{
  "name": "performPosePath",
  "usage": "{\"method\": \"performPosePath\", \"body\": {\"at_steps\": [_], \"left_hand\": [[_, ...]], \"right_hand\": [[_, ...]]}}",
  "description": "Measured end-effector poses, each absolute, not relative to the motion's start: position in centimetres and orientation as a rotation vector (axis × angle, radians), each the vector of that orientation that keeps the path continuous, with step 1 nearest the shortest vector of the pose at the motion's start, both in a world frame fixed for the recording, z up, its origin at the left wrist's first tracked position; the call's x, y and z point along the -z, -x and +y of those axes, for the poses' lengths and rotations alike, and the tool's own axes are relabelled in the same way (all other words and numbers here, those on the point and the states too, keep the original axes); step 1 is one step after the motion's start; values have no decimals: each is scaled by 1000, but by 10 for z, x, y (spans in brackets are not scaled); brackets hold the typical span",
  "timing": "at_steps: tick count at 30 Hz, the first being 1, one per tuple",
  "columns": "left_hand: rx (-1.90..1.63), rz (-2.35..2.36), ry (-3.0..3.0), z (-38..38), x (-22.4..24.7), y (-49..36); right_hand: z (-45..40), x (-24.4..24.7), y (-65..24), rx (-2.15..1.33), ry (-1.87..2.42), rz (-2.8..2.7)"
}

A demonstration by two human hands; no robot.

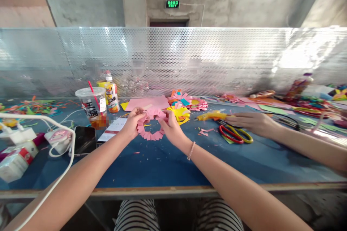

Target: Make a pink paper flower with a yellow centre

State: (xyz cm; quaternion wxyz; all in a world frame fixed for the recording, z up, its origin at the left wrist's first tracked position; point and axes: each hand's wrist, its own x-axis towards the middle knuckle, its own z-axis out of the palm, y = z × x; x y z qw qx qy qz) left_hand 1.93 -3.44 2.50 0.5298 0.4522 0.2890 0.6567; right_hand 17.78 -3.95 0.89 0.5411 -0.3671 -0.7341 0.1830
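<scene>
1. My left hand [132,124] and right hand [172,128] are pinching the pink paper ring [150,136] over the blue table [162,166], its near edge running closer to me.
2. A phone [85,140] is lying left; scissors [240,140] and another person's hand [251,122] are crowding the right.

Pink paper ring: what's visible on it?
The pink paper ring looks like thin paper: a loop with an open centre and short cut flaps around its outer edge. The left hand grips its upper left, the right hand its upper right, over the blue table. Fingers partly cover it; can't tell whether its ends are joined.
</scene>
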Motion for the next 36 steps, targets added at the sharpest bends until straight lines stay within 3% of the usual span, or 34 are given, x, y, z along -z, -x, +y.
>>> {"method": "performPosePath", "body": {"at_steps": [6, 36], "left_hand": [[-1568, 703, -1109, -35, -24, -20], [-1631, 867, -1490, -37, -23, -25]], "right_hand": [[-40, -13, -177, -635, 919, -1717], [-29, -21, -187, -624, 1003, -1715]]}}
